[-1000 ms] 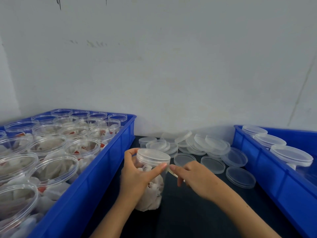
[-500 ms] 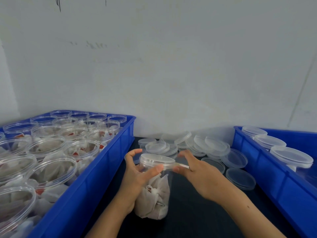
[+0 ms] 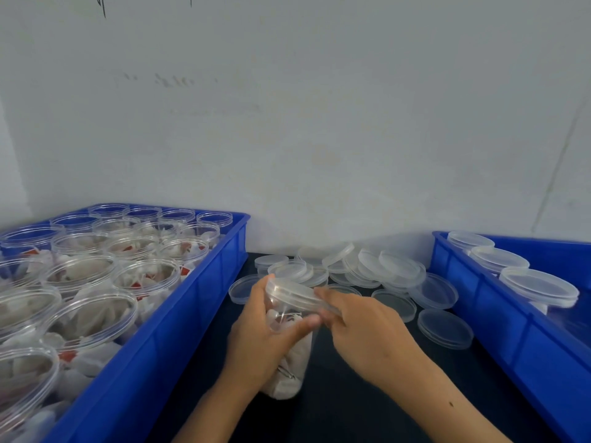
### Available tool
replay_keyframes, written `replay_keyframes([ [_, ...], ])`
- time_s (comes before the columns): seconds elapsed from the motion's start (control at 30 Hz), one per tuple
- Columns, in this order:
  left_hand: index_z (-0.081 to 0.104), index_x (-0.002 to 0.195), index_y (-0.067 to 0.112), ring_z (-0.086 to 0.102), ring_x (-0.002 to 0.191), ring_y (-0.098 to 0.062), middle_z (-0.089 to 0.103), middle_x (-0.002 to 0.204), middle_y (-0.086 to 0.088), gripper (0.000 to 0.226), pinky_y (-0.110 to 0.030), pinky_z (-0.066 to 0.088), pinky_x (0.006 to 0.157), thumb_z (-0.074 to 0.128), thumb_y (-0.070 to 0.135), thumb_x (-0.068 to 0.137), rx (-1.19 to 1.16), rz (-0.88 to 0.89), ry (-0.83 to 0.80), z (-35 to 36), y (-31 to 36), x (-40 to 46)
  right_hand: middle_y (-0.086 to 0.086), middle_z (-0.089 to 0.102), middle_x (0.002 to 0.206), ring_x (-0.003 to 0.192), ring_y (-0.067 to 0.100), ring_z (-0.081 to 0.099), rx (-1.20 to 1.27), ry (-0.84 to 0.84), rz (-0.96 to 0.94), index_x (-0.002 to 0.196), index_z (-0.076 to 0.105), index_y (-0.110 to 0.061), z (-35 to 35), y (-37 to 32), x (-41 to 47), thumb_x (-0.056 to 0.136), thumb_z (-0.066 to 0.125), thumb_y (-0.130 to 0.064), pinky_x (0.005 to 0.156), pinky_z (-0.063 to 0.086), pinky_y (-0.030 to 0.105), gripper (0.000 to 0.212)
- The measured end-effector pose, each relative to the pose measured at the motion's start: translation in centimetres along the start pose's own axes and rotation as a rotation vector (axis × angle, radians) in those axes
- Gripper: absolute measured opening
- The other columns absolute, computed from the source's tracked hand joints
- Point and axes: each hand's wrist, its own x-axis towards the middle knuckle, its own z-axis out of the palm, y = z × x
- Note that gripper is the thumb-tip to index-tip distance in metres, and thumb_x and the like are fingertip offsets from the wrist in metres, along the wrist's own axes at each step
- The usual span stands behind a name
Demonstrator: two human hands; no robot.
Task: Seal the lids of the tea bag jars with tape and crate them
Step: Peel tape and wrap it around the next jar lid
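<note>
Centrally, the left hand (image 3: 265,340) wraps its curled fingers and thumb round the clear jar (image 3: 289,356), which tilts on the dark table (image 3: 351,410). Just right of it, the right hand (image 3: 364,327) pinches the rim of the jar's lid (image 3: 295,294), between two blue crates.

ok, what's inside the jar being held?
Through the clear wall of the jar, white tea bags fill the lower part, with strings near the top. The left hand covers the left side; the count can't be told.
</note>
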Motion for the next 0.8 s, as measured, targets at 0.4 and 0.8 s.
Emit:
replay_keyframes([
  [0.4,0.051,0.105,0.033,0.066,0.086,0.004,0.068,0.095,0.017,0.090,-0.015,0.052,0.067,0.085,0.070,0.030,-0.144,-0.088,0.153,-0.6,0.3,0.4,-0.004,0.059,0.085,0.077,0.014,0.055,0.003,-0.102,0.100,0.131,0.038,-0.019,0.6,-0.6,0.1,0.104,0.032,-0.038,0.075,0.046,0.033,0.034],
  [0.8,0.057,0.115,0.017,0.070,0.091,-0.009,0.073,0.099,0.006,0.085,-0.020,0.056,0.070,0.090,0.041,0.040,-0.328,-0.178,-0.090,-1.2,0.9,0.7,-0.008,0.051,0.081,0.083,0.018,0.050,0.105,-0.264,0.143,0.091,0.049,-0.024,-1.4,2.2,1.0,0.099,0.033,-0.052,0.077,0.040,0.034,0.033],
])
